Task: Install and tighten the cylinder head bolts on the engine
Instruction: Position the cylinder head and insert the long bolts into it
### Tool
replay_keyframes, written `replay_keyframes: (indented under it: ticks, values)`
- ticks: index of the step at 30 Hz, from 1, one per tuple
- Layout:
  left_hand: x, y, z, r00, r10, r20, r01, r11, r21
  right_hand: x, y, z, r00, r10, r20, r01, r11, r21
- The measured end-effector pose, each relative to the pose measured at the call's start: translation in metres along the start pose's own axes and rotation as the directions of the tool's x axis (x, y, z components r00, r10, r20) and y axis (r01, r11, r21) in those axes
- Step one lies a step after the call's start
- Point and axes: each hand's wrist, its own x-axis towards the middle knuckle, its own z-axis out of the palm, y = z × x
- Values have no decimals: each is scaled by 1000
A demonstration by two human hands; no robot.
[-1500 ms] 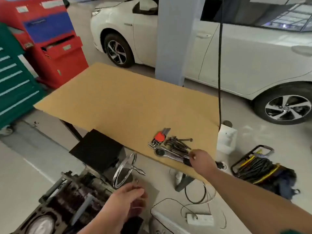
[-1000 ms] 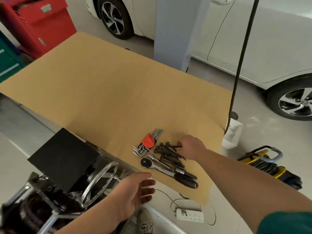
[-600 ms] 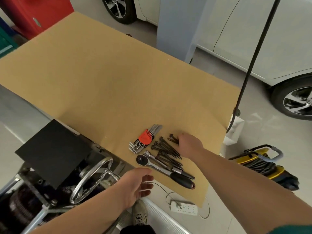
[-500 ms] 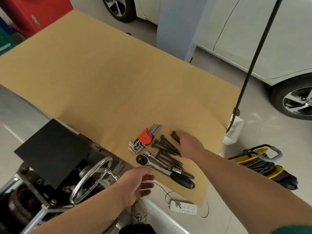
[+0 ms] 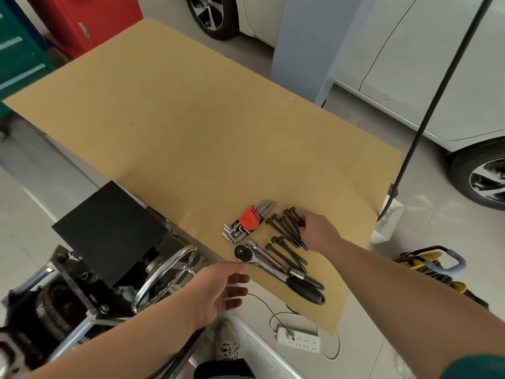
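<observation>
Several long dark head bolts (image 5: 284, 231) lie on the brown table (image 5: 191, 132) near its front right corner. My right hand (image 5: 318, 232) lies over the right side of the upper bunch, fingers curled around some of the bolts. A second small bunch of bolts (image 5: 287, 253) lies just below. A ratchet wrench (image 5: 273, 265) with a black handle lies diagonally in front of them. My left hand (image 5: 221, 289) hovers open by the table's front edge, holding nothing. The engine on its stand (image 5: 54, 305) is at the lower left, partly cut off.
A hex key set (image 5: 246, 221) in a red holder lies left of the bolts. A chrome handwheel (image 5: 166, 272) and a black box (image 5: 109, 231) are on the engine stand. A black hose (image 5: 426, 110) hangs at right. A power strip (image 5: 299, 341) lies on the floor.
The view has swung from the engine up to the table. My right hand moved from the ratchet handle to the bolts and gathered a bunch, pulling it apart from the others. My left hand opened.
</observation>
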Motion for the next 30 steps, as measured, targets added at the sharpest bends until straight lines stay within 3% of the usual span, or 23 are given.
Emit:
replay_keyframes:
  ticks: [4,8,12,16,18,20,23,26,30]
  values:
    - [-4,-3,-7,1000,3,-3,-3,1000,-30,3,1,-2,997,23,-74,-16,995,98]
    - [-7,-3,-8,1000,9,-10,-9,999,-47,7,2,-4,999,42,-28,-34,974,226]
    - [-9,-1,-12,999,29,-17,-30,997,-68,4,-2,-7,998,44,-55,-33,980,196]
    - [-17,1,-23,980,196,-18,-197,978,-72,-17,-28,-43,980,37,-196,6,977,214]
    - [-28,1,-28,952,304,30,-301,951,-67,-46,-59,-57,991,-45,-126,80,954,288]
    - [-40,-2,-30,925,365,106,-360,931,-64,-86,-97,-56,984,-171,47,132,884,449]
    - [-56,-13,-30,901,382,206,-340,916,-215,-148,-153,-35,883,-370,287,91,737,670]
    - [-80,-35,-45,943,316,105,-236,857,-459,-191,-195,-4,885,-394,248,162,761,629]
    - [-112,-87,-88,949,316,-7,-256,757,-601,-248,-228,30,845,-499,194,305,746,591]
